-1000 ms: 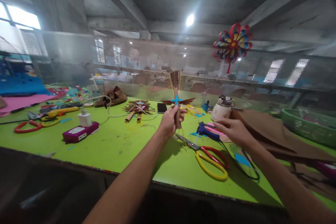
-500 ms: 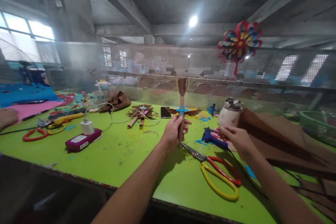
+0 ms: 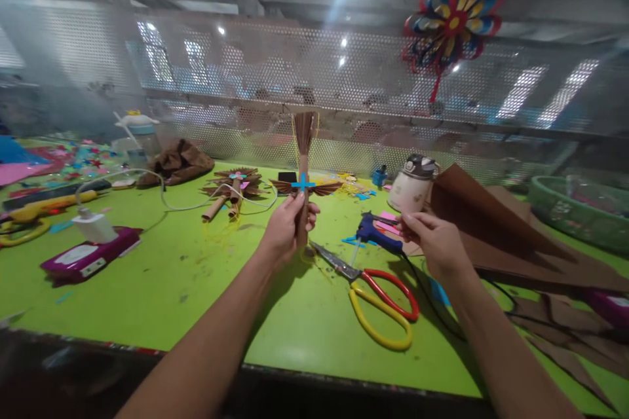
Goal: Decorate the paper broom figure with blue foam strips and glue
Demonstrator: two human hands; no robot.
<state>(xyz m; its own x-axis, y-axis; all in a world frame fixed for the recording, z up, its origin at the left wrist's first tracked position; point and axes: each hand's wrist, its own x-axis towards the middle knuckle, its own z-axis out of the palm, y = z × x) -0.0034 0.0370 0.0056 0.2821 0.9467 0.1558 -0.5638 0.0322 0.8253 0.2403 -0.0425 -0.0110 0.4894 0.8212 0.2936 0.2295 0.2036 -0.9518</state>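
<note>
Red-and-yellow scissors lie nearest on the green surface. Beyond them, left hand grips the brown paper figure upright, near its bottom. Right hand narrow, beside blue glue gun; whether it holds anything, cannot tell. White bottle farther back.

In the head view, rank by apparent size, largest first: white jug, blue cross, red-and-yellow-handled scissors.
1. Scissors
2. White jug
3. Blue cross, on the brown craft in the left hand
</note>
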